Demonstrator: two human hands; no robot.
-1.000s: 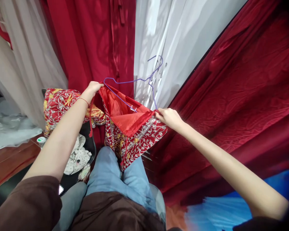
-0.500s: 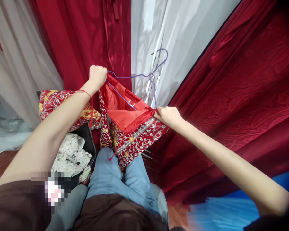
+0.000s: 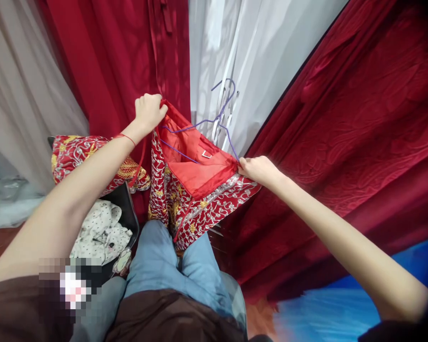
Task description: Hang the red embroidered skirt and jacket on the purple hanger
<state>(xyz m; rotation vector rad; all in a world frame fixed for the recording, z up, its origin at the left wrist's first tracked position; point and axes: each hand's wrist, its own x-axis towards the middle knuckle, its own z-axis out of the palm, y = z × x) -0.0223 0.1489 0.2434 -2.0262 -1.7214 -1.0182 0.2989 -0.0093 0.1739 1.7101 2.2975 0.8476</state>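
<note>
A red embroidered garment (image 3: 214, 209) with a plain red lining hangs between my hands, its lower part over my knees. My left hand (image 3: 150, 112) is closed on the upper left of its waist edge. At the right end of that edge, my right hand (image 3: 259, 170) pinches the cloth beside the hanger's right shoulder. The purple wire hanger (image 3: 219, 116) sits partly inside the opening, its hook pointing up. Its left end lies within the lining, below my left hand.
Another red and gold embroidered cloth (image 3: 76, 152) lies at the left, over a black container (image 3: 131, 213) with white dotted fabric (image 3: 100, 232). Red curtains (image 3: 349, 142) hang at the right, white cloth (image 3: 271, 52) behind. Blue material (image 3: 324, 313) is at lower right.
The left part of the hanger has come away from my left hand and dropped into the garment's opening. Its hook has shifted left. My right hand and the garment's right end have moved slightly right.
</note>
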